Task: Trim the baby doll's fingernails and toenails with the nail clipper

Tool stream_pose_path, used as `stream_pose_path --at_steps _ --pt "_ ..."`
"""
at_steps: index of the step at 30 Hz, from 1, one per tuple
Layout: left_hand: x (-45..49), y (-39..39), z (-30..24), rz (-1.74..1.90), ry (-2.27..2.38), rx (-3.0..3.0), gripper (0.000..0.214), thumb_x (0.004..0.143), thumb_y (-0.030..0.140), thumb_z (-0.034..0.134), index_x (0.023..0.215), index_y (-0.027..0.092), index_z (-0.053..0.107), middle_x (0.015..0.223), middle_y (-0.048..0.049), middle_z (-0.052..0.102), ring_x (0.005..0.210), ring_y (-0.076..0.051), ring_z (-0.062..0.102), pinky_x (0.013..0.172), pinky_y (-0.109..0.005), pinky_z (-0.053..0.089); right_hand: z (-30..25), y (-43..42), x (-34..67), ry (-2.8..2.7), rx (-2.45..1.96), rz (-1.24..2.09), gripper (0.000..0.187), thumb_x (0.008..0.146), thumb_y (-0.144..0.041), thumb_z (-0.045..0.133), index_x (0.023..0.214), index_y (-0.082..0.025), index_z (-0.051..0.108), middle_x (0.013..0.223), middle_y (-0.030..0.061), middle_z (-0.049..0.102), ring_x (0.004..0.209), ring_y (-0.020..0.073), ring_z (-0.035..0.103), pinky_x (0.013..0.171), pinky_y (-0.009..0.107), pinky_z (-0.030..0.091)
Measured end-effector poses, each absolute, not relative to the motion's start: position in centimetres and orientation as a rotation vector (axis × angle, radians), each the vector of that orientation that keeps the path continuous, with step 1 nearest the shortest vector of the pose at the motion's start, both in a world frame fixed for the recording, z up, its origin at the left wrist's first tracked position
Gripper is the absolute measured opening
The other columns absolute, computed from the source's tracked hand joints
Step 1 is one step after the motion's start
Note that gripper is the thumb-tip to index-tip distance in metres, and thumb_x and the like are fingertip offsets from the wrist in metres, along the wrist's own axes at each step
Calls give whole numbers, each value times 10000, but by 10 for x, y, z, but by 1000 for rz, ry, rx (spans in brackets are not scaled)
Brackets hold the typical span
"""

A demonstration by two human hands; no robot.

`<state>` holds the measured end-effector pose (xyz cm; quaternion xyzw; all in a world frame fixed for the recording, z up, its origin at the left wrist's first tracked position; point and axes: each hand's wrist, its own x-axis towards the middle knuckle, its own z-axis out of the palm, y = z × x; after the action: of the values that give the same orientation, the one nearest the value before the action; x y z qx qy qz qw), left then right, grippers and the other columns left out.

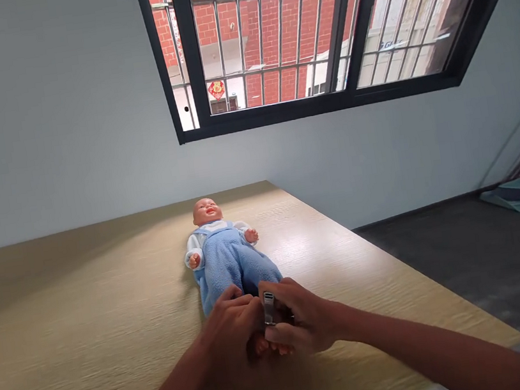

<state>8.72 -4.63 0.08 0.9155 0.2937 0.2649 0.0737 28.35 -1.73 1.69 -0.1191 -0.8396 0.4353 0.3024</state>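
A baby doll [222,252] in light blue fleece overalls and a white top lies on its back on the wooden table, head toward the wall. Its feet [281,348] point toward me and show only partly under my hands. My left hand [237,324] is closed around the doll's foot, with the fingers over the lower leg. Between the thumb and fingers of my right hand [301,318] is a small silver nail clipper [269,308], held at the feet and close to my left fingers. The clipper's jaws are hidden from me.
The wooden table [89,322] spreads wide to the left, and its right edge slants down beside my right forearm. Behind it stands a pale wall with a dark-framed barred window [278,115]. Light blue flat pieces [518,194] lie on the dark floor at right.
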Motion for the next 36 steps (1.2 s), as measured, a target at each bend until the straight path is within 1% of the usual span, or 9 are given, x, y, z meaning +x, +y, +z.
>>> stream_pose_path --at_steps 3,7,12,15,18,22,26,31,36 --pt "87 -46 1 717 811 2829 135 696 245 600 822 213 562 743 18 650 721 -178 609 723 -369 325 16 -12 283 -2125 -344 1057 322 892 -435 587 801 -211 374 546 -72 512 441 78 445 426 179 323" --pt "88 -43 -1 723 781 2916 148 746 339 641 790 205 597 724 -12 653 744 -192 578 787 -392 370 12 -8 285 -2084 -342 817 309 873 -432 559 763 -211 374 537 -96 361 459 67 293 438 199 247" --pt "83 -43 7 661 899 3015 254 713 414 720 816 214 601 787 -3 661 925 -239 597 1091 -516 275 -11 -7 294 -2269 -174 325 237 910 -368 512 763 -209 417 566 -51 489 463 98 420 486 248 328" --pt "79 -48 17 470 1128 3025 427 676 543 742 928 223 614 1042 -57 670 1140 -313 554 1142 -593 202 -26 -4 297 -2244 62 83 292 961 -408 503 756 -206 454 583 -27 518 483 118 468 475 272 328" --pt "77 -51 21 377 1294 2993 520 676 620 715 1014 235 630 1249 -98 612 1282 -371 462 1152 -647 163 -31 -4 298 -2241 169 -109 415 885 -552 638 729 -206 468 624 -4 559 506 126 485 473 286 372" --pt "77 -50 17 357 1300 2966 501 680 642 702 963 233 645 1126 -88 637 1253 -371 473 1161 -667 129 -24 -11 295 -2259 192 -220 453 867 -556 673 667 -214 453 595 -12 499 504 128 420 449 288 346" --pt "76 -49 14 362 1259 2971 428 704 590 704 914 224 632 972 -55 642 1172 -342 514 1170 -659 107 -17 -19 291 -2284 224 -287 385 972 -409 537 654 -196 499 610 3 488 522 133 398 493 291 360" --pt "77 -48 16 353 1216 2972 336 720 520 698 825 209 624 833 -26 630 979 -275 569 1177 -626 116 -16 -22 291 -2345 212 -209 326 993 -303 419 712 -181 534 691 37 551 547 149 411 535 314 359" --pt "78 -48 17 378 1198 2954 325 714 502 706 824 207 628 807 -15 637 942 -259 577 1169 -621 128 -8 -27 290 -2381 123 -67 235 990 -203 345 887 -168 554 680 14 574 544 153 427 566 307 392"
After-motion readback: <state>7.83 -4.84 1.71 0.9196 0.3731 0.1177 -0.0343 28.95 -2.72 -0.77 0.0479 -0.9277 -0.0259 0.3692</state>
